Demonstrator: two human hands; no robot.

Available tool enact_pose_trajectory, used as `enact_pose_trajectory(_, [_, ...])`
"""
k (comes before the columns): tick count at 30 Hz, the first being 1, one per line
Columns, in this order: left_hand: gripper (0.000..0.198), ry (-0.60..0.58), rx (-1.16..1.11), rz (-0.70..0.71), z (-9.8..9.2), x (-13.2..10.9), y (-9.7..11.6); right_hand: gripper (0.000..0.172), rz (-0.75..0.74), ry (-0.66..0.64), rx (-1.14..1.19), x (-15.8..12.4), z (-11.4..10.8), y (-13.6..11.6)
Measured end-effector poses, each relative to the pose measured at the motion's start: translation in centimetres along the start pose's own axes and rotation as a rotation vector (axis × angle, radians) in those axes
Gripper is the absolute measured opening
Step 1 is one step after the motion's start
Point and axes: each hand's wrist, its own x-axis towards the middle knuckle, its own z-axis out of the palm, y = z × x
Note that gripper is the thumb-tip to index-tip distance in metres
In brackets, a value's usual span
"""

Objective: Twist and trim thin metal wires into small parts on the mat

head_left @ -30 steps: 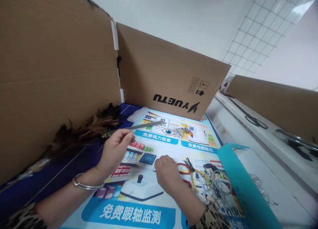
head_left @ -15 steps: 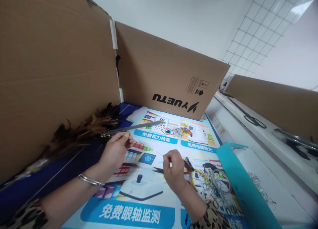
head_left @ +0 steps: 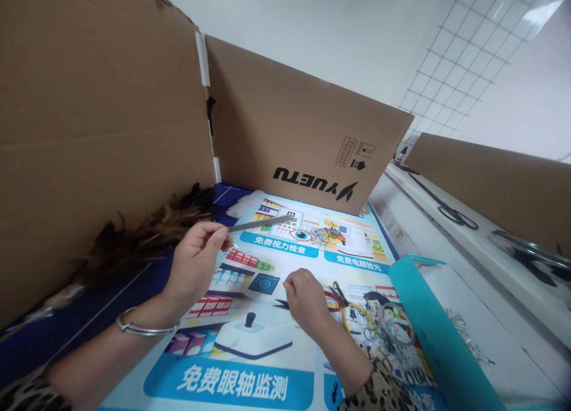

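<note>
One pair of scissors (head_left: 282,304) beneath right hand (head_left: 305,299)

I make out glossy metal in the bracelet (head_left: 147,330) behind the left hand (head_left: 198,261) and in the tangled wire (head_left: 395,338) right of the right hand (head_left: 307,299). Beyond both, I see matt cardboard (head_left: 303,113); beneath them, a smooth poster (head_left: 279,263); left of the left hand, rough feathers (head_left: 143,235).

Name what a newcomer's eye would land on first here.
Probably the cardboard panel at the back, with its upside-down YUETU lettering. Next, perhaps, the brown and black feathers along the foot of the left cardboard wall, then the two bare hands: left hand near the feathers, right hand above the brightly printed poster.
</note>
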Motion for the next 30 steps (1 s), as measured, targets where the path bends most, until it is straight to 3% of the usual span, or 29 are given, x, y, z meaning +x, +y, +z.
enact_pose_trajectory(4, [0.012,-0.082,0.188,0.115,0.1,-1.4,1.8,0.015,-0.171,-0.139,-0.279,-0.6,0.7,-0.2])
enact_pose_trajectory(7, [0.013,-0.108,0.245,0.164,0.1,-2.0,2.6,0.017,-0.193,-0.134,-0.306,-0.8,0.6,-0.5])
enact_pose_trajectory(11, [0.01,-0.031,-0.036,0.018,0.0,-1.1,2.1,0.016,-0.157,0.081,-0.147,-0.4,-0.4,-0.9])
enact_pose_trajectory(18, [0.017,-0.024,-0.357,-0.266,-0.1,0.4,-2.0,0.02,-0.231,0.392,0.09,0.4,-2.6,-2.5])
enact_pose_trajectory(23, [0.015,-0.061,-0.469,-0.432,0.2,-0.2,-3.4,0.022,-0.193,0.452,0.208,0.7,-3.4,-3.7])
enact_pose_trajectory(30, [0.016,-0.009,-0.536,-0.477,-0.5,1.2,-3.5,0.02,-0.174,0.43,0.267,0.4,-2.5,-3.5])
